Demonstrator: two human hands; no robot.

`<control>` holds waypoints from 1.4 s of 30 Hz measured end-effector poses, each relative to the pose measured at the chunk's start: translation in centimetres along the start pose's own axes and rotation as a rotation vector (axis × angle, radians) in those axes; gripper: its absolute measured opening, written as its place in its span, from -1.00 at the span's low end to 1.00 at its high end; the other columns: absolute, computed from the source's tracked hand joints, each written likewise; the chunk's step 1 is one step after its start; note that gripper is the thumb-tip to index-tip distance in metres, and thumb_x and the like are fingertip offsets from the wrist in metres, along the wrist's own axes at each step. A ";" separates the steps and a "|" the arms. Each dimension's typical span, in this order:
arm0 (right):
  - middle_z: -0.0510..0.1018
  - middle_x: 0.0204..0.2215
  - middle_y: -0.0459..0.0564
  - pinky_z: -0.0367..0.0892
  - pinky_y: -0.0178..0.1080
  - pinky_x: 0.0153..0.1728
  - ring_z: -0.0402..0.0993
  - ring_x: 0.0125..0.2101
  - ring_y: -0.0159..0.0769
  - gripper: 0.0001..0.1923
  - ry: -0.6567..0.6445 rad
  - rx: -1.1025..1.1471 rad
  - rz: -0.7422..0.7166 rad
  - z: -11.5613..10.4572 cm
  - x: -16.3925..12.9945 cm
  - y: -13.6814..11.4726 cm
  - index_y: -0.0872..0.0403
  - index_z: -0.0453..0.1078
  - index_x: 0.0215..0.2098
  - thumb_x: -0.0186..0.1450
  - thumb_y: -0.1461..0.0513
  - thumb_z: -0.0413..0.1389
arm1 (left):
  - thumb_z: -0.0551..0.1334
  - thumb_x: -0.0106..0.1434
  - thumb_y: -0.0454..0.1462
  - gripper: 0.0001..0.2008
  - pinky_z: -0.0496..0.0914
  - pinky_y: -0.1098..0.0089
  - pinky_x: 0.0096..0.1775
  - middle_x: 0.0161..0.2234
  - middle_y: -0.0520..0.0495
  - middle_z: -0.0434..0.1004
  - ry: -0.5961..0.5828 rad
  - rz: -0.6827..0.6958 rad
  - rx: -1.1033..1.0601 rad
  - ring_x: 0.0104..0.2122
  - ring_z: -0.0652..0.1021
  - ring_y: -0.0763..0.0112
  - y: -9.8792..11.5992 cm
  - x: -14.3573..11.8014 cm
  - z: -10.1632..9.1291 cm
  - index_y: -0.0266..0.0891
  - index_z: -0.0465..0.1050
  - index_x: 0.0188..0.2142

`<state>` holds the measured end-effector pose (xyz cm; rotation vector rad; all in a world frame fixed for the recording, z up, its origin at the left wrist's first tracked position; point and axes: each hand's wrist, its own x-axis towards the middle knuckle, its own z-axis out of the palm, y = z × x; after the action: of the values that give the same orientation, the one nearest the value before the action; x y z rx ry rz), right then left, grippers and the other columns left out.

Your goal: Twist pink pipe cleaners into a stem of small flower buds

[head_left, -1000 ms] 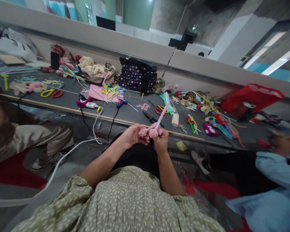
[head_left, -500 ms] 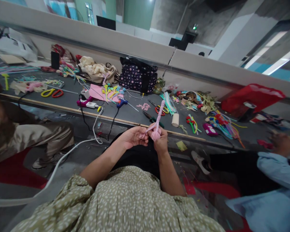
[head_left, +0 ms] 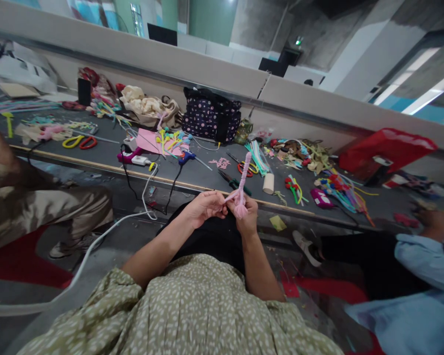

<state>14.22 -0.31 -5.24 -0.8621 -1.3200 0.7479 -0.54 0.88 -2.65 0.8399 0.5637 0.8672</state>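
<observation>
Beside the table (head_left: 200, 176), the left hand (head_left: 207, 206) and right hand (head_left: 248, 218), fingers nearly closed, pinch a pink flower (head_left: 240, 210).

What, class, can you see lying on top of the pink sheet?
Mostly yellow and blue craft pieces, heaped on the pink sheet. The paper directly beneath them is covered, so it cannot be seen.
</observation>
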 end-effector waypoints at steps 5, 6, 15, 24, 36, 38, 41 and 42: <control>0.36 -0.58 -0.17 0.25 -0.34 -0.53 0.25 -0.56 -0.43 -0.82 0.027 -0.006 0.063 0.2 -0.1 0.6 0.09 0.39 -0.49 0.10 0.15 0.25 | 0.32 -0.05 -0.31 -0.88 0.41 0.44 -0.43 -0.64 0.04 0.42 0.098 0.139 0.090 -0.55 0.49 0.46 -0.3 -0.1 0.2 -0.29 0.40 -0.55; 0.37 -0.58 -0.17 0.24 -0.34 -0.52 0.25 -0.55 -0.43 -0.81 0.041 -0.025 0.071 0.2 -0.1 0.7 0.10 0.40 -0.49 0.09 0.16 0.26 | 0.32 -0.05 -0.32 -0.89 0.40 0.45 -0.43 -0.65 0.05 0.41 0.119 0.165 0.110 -0.56 0.48 0.48 -0.3 -0.2 0.3 -0.29 0.40 -0.55; 0.37 -0.59 -0.19 0.14 -0.39 -0.60 0.18 -0.61 -0.49 -0.80 -0.001 0.090 0.163 0.5 -0.2 -0.4 0.11 0.39 -0.40 0.13 0.14 0.22 | 0.27 -0.02 -0.34 -0.96 0.36 0.47 -0.43 -0.61 0.06 0.45 0.193 0.300 0.179 -0.60 0.40 0.56 -0.4 -0.4 0.9 -0.29 0.43 -0.54; 0.46 -0.47 -0.21 0.11 -0.49 -0.66 0.21 -0.66 -0.58 -0.40 0.044 0.285 0.174 1.4 -0.4 -0.8 -0.03 0.12 0.08 0.15 0.17 0.26 | 0.26 -0.02 -0.35 -0.95 0.34 0.48 -0.46 -0.65 0.11 0.36 0.224 0.351 0.148 -0.60 0.37 0.56 -0.2 -0.3 0.7 -0.27 0.41 -0.55; 0.38 0.00 0.07 0.40 -0.17 -0.08 0.47 -0.13 -0.28 -0.42 0.169 -0.037 -0.058 1.1 -0.6 -1.6 -0.04 0.15 0.14 0.20 0.14 0.20 | 0.26 -0.04 -0.33 -0.88 0.38 0.50 -0.50 -0.64 0.05 0.40 0.194 0.257 0.036 -0.55 0.49 0.47 0.2 -0.2 0.5 -0.27 0.32 -0.60; 0.41 -0.05 0.05 0.36 -0.17 -0.05 0.43 -0.11 -0.26 -0.50 0.282 -0.172 -0.148 1.1 -1.0 -1.8 -0.01 0.24 0.07 0.19 0.16 0.22 | 0.28 -0.03 -0.31 -0.89 0.38 0.51 -0.50 -0.59 0.02 0.46 0.178 0.230 0.007 -0.55 0.49 0.48 0.3 -0.1 0.3 -0.28 0.36 -0.56; 0.47 -0.28 -0.04 0.37 -0.25 -0.24 0.43 -0.32 -0.33 -0.77 0.349 -0.286 -0.233 0.8 -1.9 -2.2 0.03 0.38 -0.13 0.23 0.19 0.17 | 0.31 -0.03 -0.30 -0.87 0.40 0.51 -0.50 -0.55 0.00 0.49 0.148 0.179 -0.064 -0.54 0.50 0.48 0.3 0.0 0.1 -0.30 0.42 -0.45; 0.47 -0.36 -0.06 0.35 -0.26 -0.30 0.41 -0.38 -0.34 -0.87 0.311 -0.301 -0.248 0.7 -2.2 -2.3 0.03 0.42 -0.22 0.26 0.20 0.13 | 0.32 -0.03 -0.30 -0.85 0.40 0.51 -0.51 -0.55 0.01 0.49 0.140 0.161 -0.090 -0.53 0.50 0.48 0.3 0.0 0.0 -0.30 0.42 -0.44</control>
<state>13.25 -3.23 -4.31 -0.9863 -1.2442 0.2110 -0.65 1.03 -2.41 0.7537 0.5799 1.0970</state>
